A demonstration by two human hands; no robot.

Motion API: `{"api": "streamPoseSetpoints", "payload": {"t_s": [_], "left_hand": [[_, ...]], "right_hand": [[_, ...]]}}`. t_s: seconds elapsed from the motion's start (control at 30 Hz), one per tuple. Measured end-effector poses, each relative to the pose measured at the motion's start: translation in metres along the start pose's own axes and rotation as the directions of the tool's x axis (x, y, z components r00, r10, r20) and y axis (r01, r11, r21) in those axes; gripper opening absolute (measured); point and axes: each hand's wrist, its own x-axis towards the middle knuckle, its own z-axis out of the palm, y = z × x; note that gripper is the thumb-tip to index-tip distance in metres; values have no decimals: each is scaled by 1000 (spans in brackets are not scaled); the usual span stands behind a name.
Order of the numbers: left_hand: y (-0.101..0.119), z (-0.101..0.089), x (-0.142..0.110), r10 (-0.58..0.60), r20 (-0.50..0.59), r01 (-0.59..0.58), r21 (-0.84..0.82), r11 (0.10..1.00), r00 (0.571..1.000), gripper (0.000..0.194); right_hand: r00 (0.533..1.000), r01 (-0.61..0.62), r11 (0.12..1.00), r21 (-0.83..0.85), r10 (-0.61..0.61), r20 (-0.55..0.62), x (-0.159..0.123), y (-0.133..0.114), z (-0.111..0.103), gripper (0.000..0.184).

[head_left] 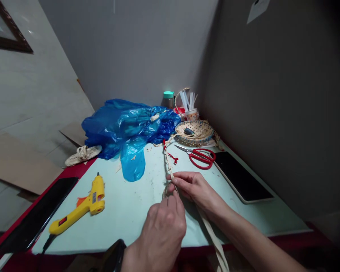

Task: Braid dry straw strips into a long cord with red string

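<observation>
My left hand (163, 223) is closed, its fingertips pinching a small coil of braided straw (167, 189) on the pale green mat (124, 211). My right hand (194, 187) is closed too, pinching the same straw braid (167, 160) just above the coil. The braid runs away from me toward a red thread (170, 153) tied near its far end. A flat strip of the straw (215, 241) trails off the near table edge below my right wrist.
A yellow glue gun (83, 206) lies left. Red-handled scissors (200, 156), a woven straw dish (195, 132), a cup of sticks (190, 109) and a blue plastic bag (130, 126) sit behind. Dark tablets lie at right (240, 175) and left (36, 217).
</observation>
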Motion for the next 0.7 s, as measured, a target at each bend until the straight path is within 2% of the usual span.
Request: {"api": "streamPoseSetpoints", "payload": {"t_s": [0.07,0.13,0.17,0.2,0.23,0.27,0.33,0.37,0.4,0.5,0.57,0.63,0.7], "left_hand": [[-14,-12,5,-32,2,31,-262,965,999,22],[-33,-24,14,-245,-30,199,-491,848,969,32],[-41,-27,19,-319,-50,234,-574,785,946,29],[-48,-28,25,-339,-32,236,-658,715,940,23],[-53,-26,31,-336,19,227,-771,595,942,19],[-56,-22,36,-280,108,228,-868,442,954,20],[-57,-11,44,-122,258,275,-948,160,959,19],[-57,-6,47,-60,305,309,-949,61,950,16],[-56,-1,49,-25,336,336,-942,-1,942,15],[-55,6,50,-30,386,383,-921,-70,922,17],[-56,7,47,-48,407,400,-910,-106,912,16],[-57,7,45,-69,421,408,-901,-146,905,16],[-57,6,43,-109,406,389,-909,-149,907,15]], "right_hand": [[1000,12,1000,-14,-12,-14,0,-1,-1,29],[1000,3,999,-45,-4,-26,0,-2,-1,31],[1000,-3,999,-47,2,-23,0,-2,-1,31],[1000,-9,999,-35,9,-10,0,-3,0,30],[1000,-15,1000,-13,15,10,-1,-4,0,30],[999,-20,1000,16,19,34,-2,-5,0,30],[997,-24,997,68,19,73,-3,-6,1,29],[996,-27,997,74,21,83,-3,-7,0,28],[996,-30,998,62,24,89,-3,-8,-1,28],[993,2,997,-79,7,116,-4,-9,-4,27],[990,77,970,-231,-46,135,-5,-10,-5,27],[990,135,902,-411,-107,91,-8,-12,-4,24],[990,126,821,-556,-138,22,-13,-15,-3,22]]}}
